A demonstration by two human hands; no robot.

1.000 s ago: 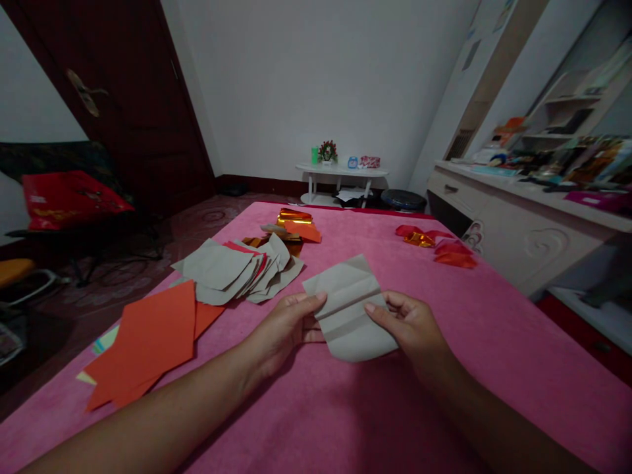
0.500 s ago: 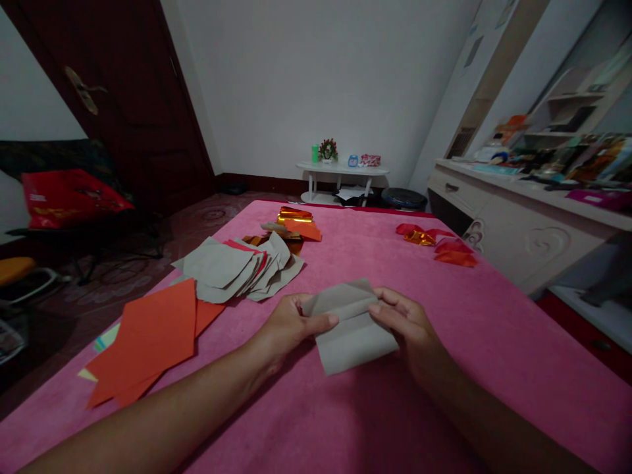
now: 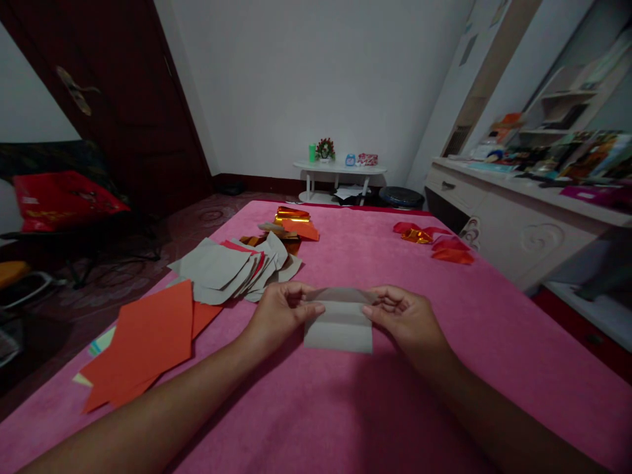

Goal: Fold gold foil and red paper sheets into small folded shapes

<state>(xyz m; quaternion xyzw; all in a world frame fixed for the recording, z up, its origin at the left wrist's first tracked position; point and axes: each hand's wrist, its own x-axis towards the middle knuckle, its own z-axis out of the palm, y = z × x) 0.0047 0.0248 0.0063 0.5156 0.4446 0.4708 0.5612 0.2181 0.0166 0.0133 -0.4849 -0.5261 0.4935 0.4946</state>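
A grey sheet of paper [image 3: 338, 327] with creases across it is held up in front of me over the pink cloth [image 3: 306, 408]. My left hand [image 3: 285, 308] pinches its left edge, thumb on the near face. On the opposite edge, my right hand [image 3: 401, 315] grips it the same way. The sheet's upper part leans away and looks darker. Left of my hands lies a loose pile of grey paper sheets [image 3: 217, 266] with some red among them. Nearer to me are orange paper sheets [image 3: 143, 332], overlapping one another.
Shiny gold and orange pieces [image 3: 292, 217] lie behind the grey pile. Red, orange and gold folded pieces [image 3: 451, 250] rest at the table's far right. A dresser [image 3: 523, 217] stands to the right, a red bag [image 3: 64, 197] at left, and a small white table [image 3: 340, 168] by the wall.
The grey paper has turned from a slant to nearly level, its top now leaning away. My right hand has shifted to its right edge; both hands still hold it.
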